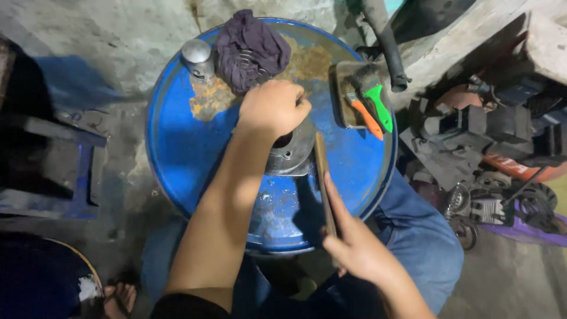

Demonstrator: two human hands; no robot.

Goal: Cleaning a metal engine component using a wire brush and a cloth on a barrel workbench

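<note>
Head view: left hand [273, 108] fisted over round grey metal engine part [290, 155]; right hand [354, 242] fingers clamped on long flat wooden stick [323, 180] beside it, atop rusty blue drum lid [195, 142]; crumpled dark rag [251, 50], shiny piston [198, 59], brushes [372, 103] behind.

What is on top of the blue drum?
On the blue drum: grey metal part under the left hand, dark rag, small cylinder, tray of brushes. The part's top is covered.
</note>
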